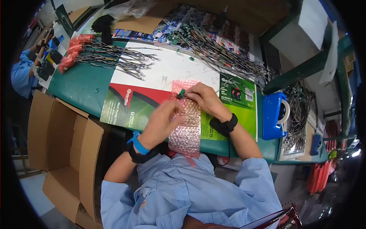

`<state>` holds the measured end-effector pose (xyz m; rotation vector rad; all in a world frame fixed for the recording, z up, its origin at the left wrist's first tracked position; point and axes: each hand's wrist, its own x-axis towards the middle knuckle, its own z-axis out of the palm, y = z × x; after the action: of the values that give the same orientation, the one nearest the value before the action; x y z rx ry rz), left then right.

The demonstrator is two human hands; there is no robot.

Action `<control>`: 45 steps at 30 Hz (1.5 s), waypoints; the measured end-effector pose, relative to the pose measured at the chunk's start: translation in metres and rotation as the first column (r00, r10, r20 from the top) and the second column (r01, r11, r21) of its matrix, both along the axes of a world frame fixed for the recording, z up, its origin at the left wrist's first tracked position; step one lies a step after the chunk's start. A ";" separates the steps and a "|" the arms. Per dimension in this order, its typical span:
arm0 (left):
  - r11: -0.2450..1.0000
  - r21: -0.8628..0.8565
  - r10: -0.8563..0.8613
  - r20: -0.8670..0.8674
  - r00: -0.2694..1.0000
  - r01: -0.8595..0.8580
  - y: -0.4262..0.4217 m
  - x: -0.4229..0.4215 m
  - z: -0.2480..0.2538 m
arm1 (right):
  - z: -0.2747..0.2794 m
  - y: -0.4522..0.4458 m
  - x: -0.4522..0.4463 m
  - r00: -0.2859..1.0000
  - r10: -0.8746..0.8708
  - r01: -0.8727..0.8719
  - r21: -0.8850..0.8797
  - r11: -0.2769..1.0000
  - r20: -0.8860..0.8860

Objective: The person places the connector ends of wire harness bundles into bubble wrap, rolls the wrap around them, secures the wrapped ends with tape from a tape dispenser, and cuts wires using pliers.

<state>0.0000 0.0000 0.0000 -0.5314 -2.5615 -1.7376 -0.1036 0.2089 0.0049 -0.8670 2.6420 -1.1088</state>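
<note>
A strip of pink bubble wrap [184,138] runs from the bench top over its front edge towards my lap. Near its upper end is a small green circuit board [182,92] with a dark part beside it. My right hand [207,100] reaches in from the right, its fingertips pinched at the edge of this board. My left hand [163,124] is over the left side of the wrap, its fingers smeared by motion, so their grip cannot be made out. I wear a blue band on the left wrist and black bands on both.
Wire harnesses wrapped in pink film [78,51] lie at the back left. A pile of loose cables [213,45] spreads at the back right. A blue tape dispenser [271,116] stands on the right. An open cardboard box [63,152] is at the left; beyond, another person's sleeve [23,74] shows.
</note>
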 end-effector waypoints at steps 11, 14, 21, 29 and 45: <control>0.990 -0.101 0.095 -0.040 0.995 -0.098 -0.003 -0.056 -0.011 | -0.003 -0.003 0.001 0.994 -0.059 0.073 -0.150 0.986 0.091; 0.984 -0.135 0.118 0.026 0.993 -0.113 -0.002 -0.056 -0.007 | -0.001 -0.002 0.000 0.993 -0.055 0.067 -0.108 0.992 0.108; 0.951 -0.299 0.114 0.090 0.989 -0.083 -0.002 -0.053 0.000 | -0.007 0.001 -0.003 0.999 -0.047 0.049 -0.074 0.996 0.026; 0.952 -0.287 0.067 -0.141 0.988 -0.105 -0.001 -0.063 -0.002 | -0.006 0.002 -0.003 0.982 -0.071 0.103 -0.182 0.978 0.172; 0.971 -0.219 0.076 -0.107 0.991 -0.098 -0.001 -0.062 -0.002 | 0.007 0.011 0.000 0.673 0.420 -0.278 0.319 0.906 -0.608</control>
<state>-0.0620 -0.0009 -0.0020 -0.4856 -2.6816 -1.3692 -0.1040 0.2202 0.0119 -1.9292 2.8053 -0.4542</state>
